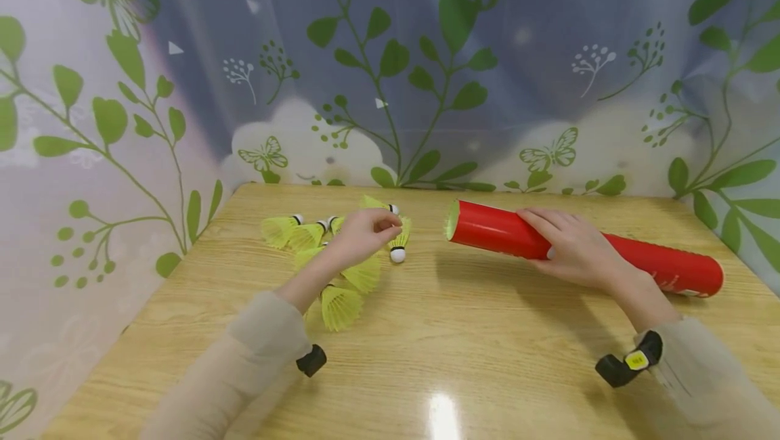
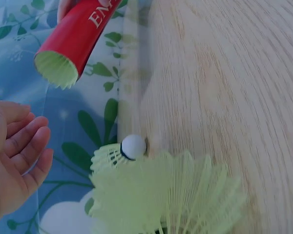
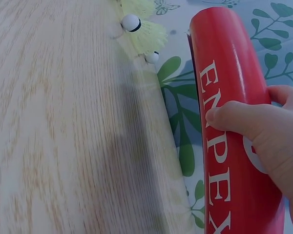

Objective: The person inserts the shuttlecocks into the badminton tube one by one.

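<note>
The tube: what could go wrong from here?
A shuttlecock shows in the mouth of the tube; tipping that end down might let it slide out. Only the right hand holds the tube, so it could roll if let go. The left hand is near the loose shuttlecocks and might knock one aside.

The head view was bright — white glare spotted the near tabletop [image 1: 475,352], soft shadow fell below the tube [image 1: 496,229] — the wrist views dimmer, bluish.
</note>
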### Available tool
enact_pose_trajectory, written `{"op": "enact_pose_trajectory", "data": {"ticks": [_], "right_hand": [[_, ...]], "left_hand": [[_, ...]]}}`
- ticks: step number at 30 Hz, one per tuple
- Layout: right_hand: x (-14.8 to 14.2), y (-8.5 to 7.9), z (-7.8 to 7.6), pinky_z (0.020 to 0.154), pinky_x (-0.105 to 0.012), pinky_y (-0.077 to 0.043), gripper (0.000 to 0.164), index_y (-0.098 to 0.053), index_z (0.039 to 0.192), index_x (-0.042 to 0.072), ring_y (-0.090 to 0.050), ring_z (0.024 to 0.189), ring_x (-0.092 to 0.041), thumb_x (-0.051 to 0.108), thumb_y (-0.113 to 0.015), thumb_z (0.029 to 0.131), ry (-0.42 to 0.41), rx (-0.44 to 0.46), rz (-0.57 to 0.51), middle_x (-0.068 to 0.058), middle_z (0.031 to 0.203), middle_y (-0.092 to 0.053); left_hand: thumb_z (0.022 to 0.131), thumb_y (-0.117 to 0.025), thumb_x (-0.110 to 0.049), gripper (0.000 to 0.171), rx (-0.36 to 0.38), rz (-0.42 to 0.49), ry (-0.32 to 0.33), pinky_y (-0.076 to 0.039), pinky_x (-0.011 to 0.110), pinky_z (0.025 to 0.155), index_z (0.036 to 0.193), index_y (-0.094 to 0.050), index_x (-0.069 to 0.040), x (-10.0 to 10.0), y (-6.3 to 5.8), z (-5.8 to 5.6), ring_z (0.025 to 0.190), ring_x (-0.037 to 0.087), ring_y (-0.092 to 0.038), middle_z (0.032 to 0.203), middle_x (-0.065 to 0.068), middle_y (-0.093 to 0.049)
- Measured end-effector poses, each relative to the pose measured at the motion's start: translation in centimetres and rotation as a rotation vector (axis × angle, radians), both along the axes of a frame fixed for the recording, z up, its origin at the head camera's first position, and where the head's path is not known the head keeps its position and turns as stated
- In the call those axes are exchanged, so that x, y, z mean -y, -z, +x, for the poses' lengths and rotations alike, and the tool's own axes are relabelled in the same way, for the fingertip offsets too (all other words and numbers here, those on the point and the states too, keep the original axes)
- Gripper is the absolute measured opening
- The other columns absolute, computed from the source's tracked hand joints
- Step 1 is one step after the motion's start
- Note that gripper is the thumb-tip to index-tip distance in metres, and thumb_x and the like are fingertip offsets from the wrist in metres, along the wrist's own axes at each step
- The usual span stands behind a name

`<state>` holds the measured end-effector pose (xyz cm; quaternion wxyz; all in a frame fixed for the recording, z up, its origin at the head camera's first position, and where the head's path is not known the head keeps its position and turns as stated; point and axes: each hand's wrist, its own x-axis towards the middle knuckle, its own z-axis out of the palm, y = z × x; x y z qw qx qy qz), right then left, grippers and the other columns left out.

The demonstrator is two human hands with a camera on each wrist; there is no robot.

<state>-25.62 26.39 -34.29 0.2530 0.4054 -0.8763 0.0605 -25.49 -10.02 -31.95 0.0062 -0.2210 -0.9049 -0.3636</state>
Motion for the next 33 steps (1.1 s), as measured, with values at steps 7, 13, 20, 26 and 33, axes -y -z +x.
{"op": "enact_pose_trajectory", "data": {"ticks": [7,13,20,26,33], "right_hand": [[-0.1,0.1,0.0,0.080,-0.052,-0.044,0.082,-0.048,0.129,-0.001,-0.052,0.102,-0.034,0.017,-0.084,0.058,-0.005,-0.009,-0.002,-0.018,0.120,-0.054],[-0.3,0.1,0.0,0.081,-0.053,-0.042,0.084,-0.045,0.132,0.001,-0.051,0.104,-0.035,0.017,-0.084,0.060,0.000,0.018,0.001,-0.018,0.122,-0.052],[-0.1,0.3,0.1,0.081,-0.053,-0.043,0.082,-0.047,0.131,0.000,-0.052,0.103,-0.035,0.018,-0.084,0.059,-0.010,-0.003,-0.002,-0.019,0.120,-0.054],[-0.1,0.4,0.1,0.081,-0.054,-0.043,0.084,-0.046,0.131,0.000,-0.052,0.103,-0.035,0.019,-0.085,0.059,-0.009,0.002,0.003,-0.019,0.120,-0.054],[-0.3,0.5,0.2,0.081,-0.054,-0.043,0.084,-0.046,0.131,0.000,-0.052,0.103,-0.034,0.019,-0.085,0.058,0.003,0.003,0.000,-0.019,0.119,-0.054]], "left_hand": [[0.093,-0.057,-0.023,0.024,0.000,-0.024,-0.040,-0.048,0.035,0.075,0.110,-0.065,-0.007,2.6,0.1,0.6,0.087,0.018,-0.059,0.096,0.003,-0.066],[0.092,-0.058,-0.019,0.023,0.012,-0.014,-0.075,-0.049,0.038,0.075,0.109,-0.065,-0.005,4.9,0.0,1.3,0.087,0.021,-0.060,0.096,0.006,-0.066],[0.091,-0.059,-0.018,0.026,-0.021,-0.028,-0.102,-0.049,0.039,0.076,0.111,-0.064,-0.002,8.1,0.7,1.6,0.088,0.023,-0.061,0.097,0.009,-0.066],[0.091,-0.060,-0.020,0.030,0.026,-0.033,-0.182,-0.048,0.043,0.079,0.113,-0.062,0.001,10.9,1.0,1.9,0.094,0.028,-0.060,0.103,0.013,-0.065],[0.090,-0.060,-0.018,0.034,0.045,-0.078,-0.213,-0.048,0.044,0.078,0.115,-0.060,0.006,13.3,2.1,1.8,0.093,0.030,-0.059,0.100,0.015,-0.064]]}}
